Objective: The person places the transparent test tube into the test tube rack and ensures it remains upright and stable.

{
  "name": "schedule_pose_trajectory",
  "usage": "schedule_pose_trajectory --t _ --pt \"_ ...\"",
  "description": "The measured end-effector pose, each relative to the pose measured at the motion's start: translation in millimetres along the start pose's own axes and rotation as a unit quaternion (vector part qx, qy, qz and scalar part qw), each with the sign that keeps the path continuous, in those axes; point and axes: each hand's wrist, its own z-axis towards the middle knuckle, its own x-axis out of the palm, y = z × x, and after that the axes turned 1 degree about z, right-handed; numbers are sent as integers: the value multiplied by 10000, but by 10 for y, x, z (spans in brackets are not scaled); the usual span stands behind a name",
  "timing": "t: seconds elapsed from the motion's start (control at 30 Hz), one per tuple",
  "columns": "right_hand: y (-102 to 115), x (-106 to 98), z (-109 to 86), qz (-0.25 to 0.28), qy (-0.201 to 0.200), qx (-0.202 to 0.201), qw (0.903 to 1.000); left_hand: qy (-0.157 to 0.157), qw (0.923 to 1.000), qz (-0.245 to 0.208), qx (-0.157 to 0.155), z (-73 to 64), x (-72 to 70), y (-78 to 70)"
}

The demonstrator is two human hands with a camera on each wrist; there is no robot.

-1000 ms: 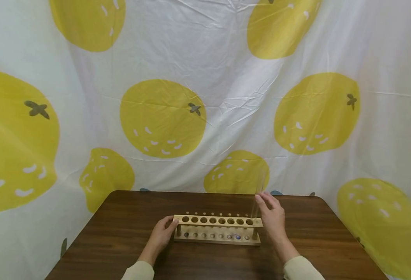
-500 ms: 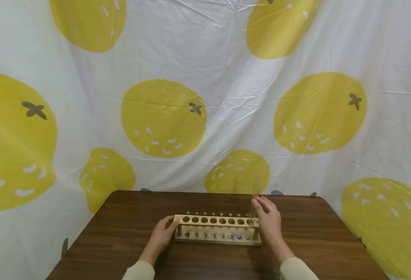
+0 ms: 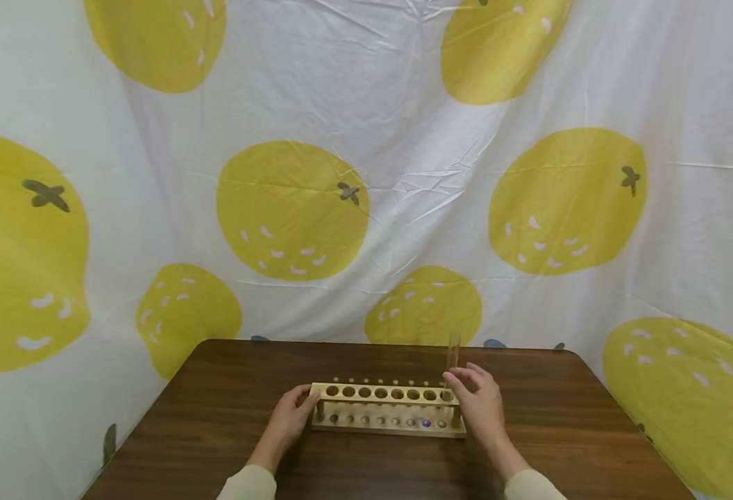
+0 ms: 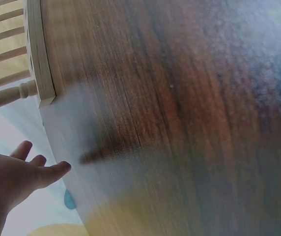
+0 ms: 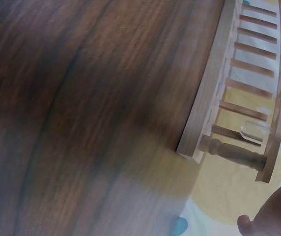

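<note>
A wooden test tube rack [image 3: 388, 394] stands on the table in the head view, with a row of round holes in its top board. My left hand [image 3: 290, 415] holds the rack's left end, its thumb on the top board. A clear glass test tube [image 3: 453, 351] stands nearly upright in the rightmost hole, pinched between the thumb and fingers of my right hand [image 3: 482, 403]. In the right wrist view the tube's rounded bottom [image 5: 252, 130] shows below the top board, above the base. A small blue spot [image 3: 425, 423] shows on the base board.
The dark wooden table [image 3: 216, 430] extends around the rack on every side. A white cloth [image 3: 416, 229] printed with yellow fruit hangs behind the table's far edge. Short wooden pegs [image 5: 256, 64] line the rack's back.
My right hand has brought the test tube left and down, from above the rack's right end into the last hole. The left hand and the rack stay almost where they were.
</note>
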Motion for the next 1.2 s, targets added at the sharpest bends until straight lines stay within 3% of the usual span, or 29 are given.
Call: schedule_pose_trajectory --t 0.8,1.2 --pt "-176 10 -109 -533 320 254 9977 -19 10000 -60 -3 16 0 21" --pt "-166 16 -133 -674 382 243 9967 9 10000 -9 -23 11 1 16"
